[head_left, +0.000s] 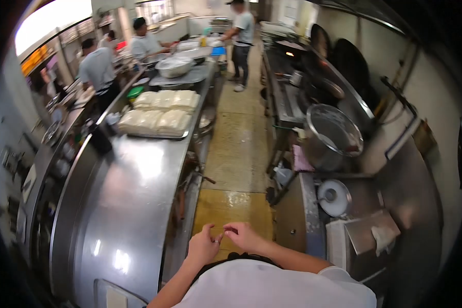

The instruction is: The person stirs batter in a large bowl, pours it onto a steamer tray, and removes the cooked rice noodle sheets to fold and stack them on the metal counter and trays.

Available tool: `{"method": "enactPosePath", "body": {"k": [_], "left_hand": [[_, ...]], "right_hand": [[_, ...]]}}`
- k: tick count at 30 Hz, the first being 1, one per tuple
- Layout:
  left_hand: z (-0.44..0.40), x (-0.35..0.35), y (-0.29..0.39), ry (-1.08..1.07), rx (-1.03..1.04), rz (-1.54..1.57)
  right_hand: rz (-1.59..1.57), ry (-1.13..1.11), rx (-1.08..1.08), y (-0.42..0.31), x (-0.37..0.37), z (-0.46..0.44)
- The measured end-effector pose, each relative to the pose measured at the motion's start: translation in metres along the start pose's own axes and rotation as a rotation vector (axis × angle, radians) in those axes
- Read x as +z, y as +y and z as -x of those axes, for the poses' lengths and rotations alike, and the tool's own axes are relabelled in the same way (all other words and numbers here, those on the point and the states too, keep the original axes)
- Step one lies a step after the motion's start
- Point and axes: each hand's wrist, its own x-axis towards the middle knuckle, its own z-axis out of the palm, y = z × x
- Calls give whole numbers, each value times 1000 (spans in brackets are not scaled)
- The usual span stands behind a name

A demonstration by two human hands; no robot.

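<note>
Plain white shirt (pixel 277 287), silver-grey counter (pixel 133 200), creamy-white packets (pixel 143 119), yellowish floor (pixel 236 149), pink cloth (pixel 302 158), green container (pixel 135 92).

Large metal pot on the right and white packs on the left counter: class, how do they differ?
The metal pot is round; the white packs are blocky. The pot is shiny grey; the packs are whitish. The pot stands alone; the packs lie in rows. Neither touches the left hand or right hand.
</note>
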Motion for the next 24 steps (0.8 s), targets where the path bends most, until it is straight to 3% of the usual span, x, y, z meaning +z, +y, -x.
{"method": "enactPosePath", "body": {"k": [4,11,14,18,20,22,24], "left_hand": [[-51,28,58,-81,186,23],[-128,63,160,-310,543,182],[-159,80,203,-397,677,250],[-203,90,257,-496,757,304],[-232,91,275,-532,777,314],[-262,93,290,-570,790,326],[-297,102,297,-550,810,302]], "right_hand": [[-35,253,39,4,-67,15],[222,643,84,1,-174,43],[127,855,7,6,-212,48],[517,1158,-20,-19,-279,47],[844,1215,16,-33,-323,45],[904,1242,147,-41,-358,31],[961,1115,221,-26,-393,15]]}}
